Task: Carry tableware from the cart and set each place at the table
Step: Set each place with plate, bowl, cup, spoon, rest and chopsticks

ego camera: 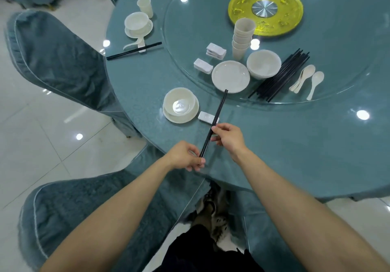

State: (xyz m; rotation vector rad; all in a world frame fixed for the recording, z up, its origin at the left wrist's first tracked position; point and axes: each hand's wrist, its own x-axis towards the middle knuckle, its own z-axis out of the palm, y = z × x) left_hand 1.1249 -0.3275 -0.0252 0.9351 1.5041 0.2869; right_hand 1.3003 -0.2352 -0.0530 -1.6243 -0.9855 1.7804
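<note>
Both my hands hold a pair of black chopsticks (217, 113) over the near edge of the round table (295, 145). My left hand (185, 155) pinches their near end; my right hand (229, 137) pinches them near the middle. The chopsticks cross above a white chopstick rest (205, 117), which lies right of a white bowl on a plate (180, 105). Their far tips reach a white plate (231, 76) on the glass turntable (348, 60).
On the turntable stand stacked cups (242, 37), a stack of bowls (263, 63), spare rests (215, 50), a bundle of chopsticks (282, 75) and spoons (306, 79). A finished setting (138, 25) lies far left. Covered chairs (57, 60) stand at the left and below.
</note>
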